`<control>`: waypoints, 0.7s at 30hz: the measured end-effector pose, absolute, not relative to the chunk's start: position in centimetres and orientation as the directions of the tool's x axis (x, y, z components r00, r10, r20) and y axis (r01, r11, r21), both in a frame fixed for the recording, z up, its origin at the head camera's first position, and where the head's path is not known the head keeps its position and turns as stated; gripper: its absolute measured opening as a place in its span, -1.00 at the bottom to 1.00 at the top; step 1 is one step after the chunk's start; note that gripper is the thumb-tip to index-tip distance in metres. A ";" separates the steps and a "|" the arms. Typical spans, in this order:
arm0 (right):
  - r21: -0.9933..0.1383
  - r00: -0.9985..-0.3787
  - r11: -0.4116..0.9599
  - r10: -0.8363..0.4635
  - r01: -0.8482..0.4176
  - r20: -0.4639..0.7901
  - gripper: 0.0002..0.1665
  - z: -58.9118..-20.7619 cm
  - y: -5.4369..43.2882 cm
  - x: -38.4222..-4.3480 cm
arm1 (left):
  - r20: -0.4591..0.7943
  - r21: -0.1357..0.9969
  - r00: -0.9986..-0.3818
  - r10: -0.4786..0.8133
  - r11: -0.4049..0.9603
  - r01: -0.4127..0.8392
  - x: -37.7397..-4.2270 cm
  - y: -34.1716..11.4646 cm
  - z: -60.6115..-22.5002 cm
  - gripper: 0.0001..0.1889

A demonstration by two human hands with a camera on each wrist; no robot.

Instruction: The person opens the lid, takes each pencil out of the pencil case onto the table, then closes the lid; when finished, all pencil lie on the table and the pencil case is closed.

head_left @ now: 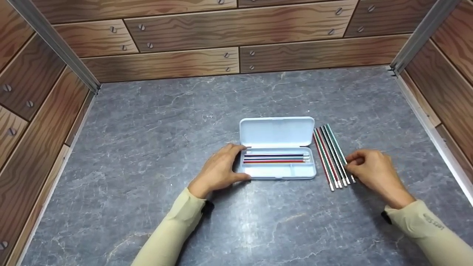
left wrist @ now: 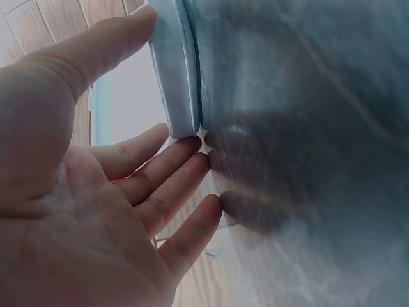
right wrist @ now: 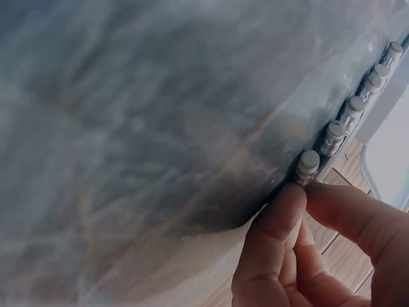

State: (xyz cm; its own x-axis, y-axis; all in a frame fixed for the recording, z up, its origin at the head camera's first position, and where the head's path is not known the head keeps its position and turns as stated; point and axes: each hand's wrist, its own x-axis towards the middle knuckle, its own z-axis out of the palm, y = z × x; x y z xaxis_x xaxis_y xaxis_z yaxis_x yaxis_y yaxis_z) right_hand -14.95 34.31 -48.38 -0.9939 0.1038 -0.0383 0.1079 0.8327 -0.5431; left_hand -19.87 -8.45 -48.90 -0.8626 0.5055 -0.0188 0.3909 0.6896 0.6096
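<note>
A pale blue pencil case (head_left: 278,172) lies with its lid (head_left: 277,132) raised at the back. Several pencils (head_left: 273,158) rest lengthwise in its rear compartment, while the two front compartments hold nothing. My left hand (head_left: 221,168) holds the case's left end between thumb and fingers. To the right of the case, striped pencils (head_left: 327,155) lie side by side, eraser ends toward me. My right hand (head_left: 375,173) pinches the outermost green pencil (head_left: 335,141) near its eraser end, between thumb and forefinger. White erasers (right wrist: 353,107) line up in the right wrist view.
The grey marbled tabletop (head_left: 155,122) runs back to a wood-patterned wall (head_left: 236,33). Similar side walls with metal corner posts (head_left: 59,48) stand left and right. The loose pencils' far ends lie close to the case's right side.
</note>
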 end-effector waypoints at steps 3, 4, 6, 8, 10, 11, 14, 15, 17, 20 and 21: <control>-0.540 -0.995 0.837 0.095 0.091 -0.020 -0.72 -48.4 34.2 -15.0 | -0.019 0.609 -0.864 0.504 0.691 0.390 -19.8 -8.5 -48.9 -0.08; -0.538 -0.996 0.838 0.093 0.087 -0.016 -0.73 -48.4 34.2 -14.9 | -0.019 0.608 -0.864 0.503 0.691 0.389 -19.8 -8.5 -48.9 -0.08; -0.538 -0.996 0.839 0.089 0.083 -0.016 -0.73 -48.4 34.2 -14.9 | -0.019 0.609 -0.864 0.503 0.691 0.389 -19.8 -8.5 -48.8 -0.08; -0.536 -0.996 0.840 0.088 0.082 -0.015 -0.74 -48.3 34.1 -14.9 | -0.018 0.609 -0.864 0.503 0.691 0.389 -19.8 -8.5 -48.8 -0.08; -0.541 -0.995 0.836 0.093 0.089 -0.020 -0.73 -48.2 34.1 -14.9 | -0.018 0.607 -0.865 0.501 0.693 0.389 -19.8 -8.5 -48.9 -0.07; -0.544 -0.995 0.834 0.098 0.094 -0.021 -0.72 -48.2 34.1 -15.0 | -0.018 0.607 -0.865 0.502 0.693 0.389 -19.8 -8.5 -48.9 -0.07; -0.560 -0.993 0.821 0.115 0.108 -0.023 -0.70 -48.0 34.1 -15.1 | -0.015 0.605 -0.865 0.502 0.693 0.392 -19.8 -8.4 -49.0 -0.07; -0.564 -0.993 0.818 0.120 0.110 -0.018 -0.70 -47.9 34.0 -15.2 | -0.013 0.604 -0.864 0.503 0.693 0.394 -19.8 -8.4 -49.0 -0.07; -0.568 -0.992 0.817 0.125 0.102 0.001 -0.70 -47.8 34.0 -15.3 | -0.010 0.601 -0.864 0.504 0.694 0.398 -19.8 -8.4 -49.0 -0.08; -0.562 -0.990 0.824 0.126 0.072 0.058 -0.70 -47.7 33.5 -15.6 | -0.010 0.603 -0.864 0.504 0.692 0.397 -19.8 -8.4 -48.9 -0.08; -0.562 -0.989 0.825 0.123 0.059 0.078 -0.70 -47.7 33.3 -15.7 | -0.011 0.604 -0.863 0.505 0.691 0.397 -19.8 -8.4 -48.9 -0.08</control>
